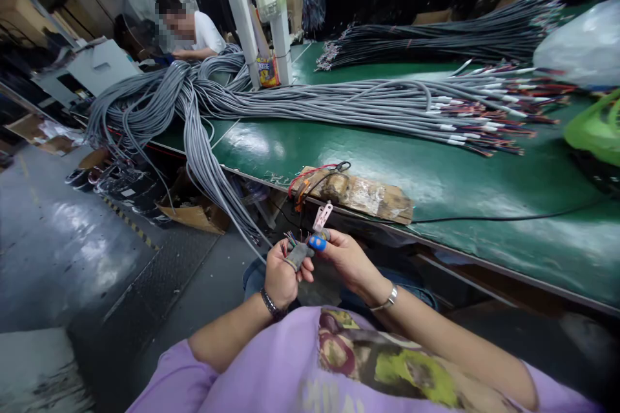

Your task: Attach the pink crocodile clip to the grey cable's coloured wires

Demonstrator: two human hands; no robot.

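My left hand (282,281) is closed around the end of a grey cable (252,249), its thumb covered by a worn grey wrap. Thin coloured wires (290,239) fan out from the top of that grip. Close beside it, my right hand (349,262) pinches with thumb and forefinger near the wire tips; what lies between these fingers is too small to make out. A blue cover (318,242) is on the right thumb and a grey wrap on a finger. Just above the right fingertips, a pink clip-like piece (322,215) sticks up; whether the hand touches it I cannot tell.
A wooden board (368,197) with red and black leads lies at the green bench's (460,184) edge. Long grey cable bundles (310,102) cross the bench and hang off its left side. A white post (237,6) stands behind; a person (206,32) sits far left.
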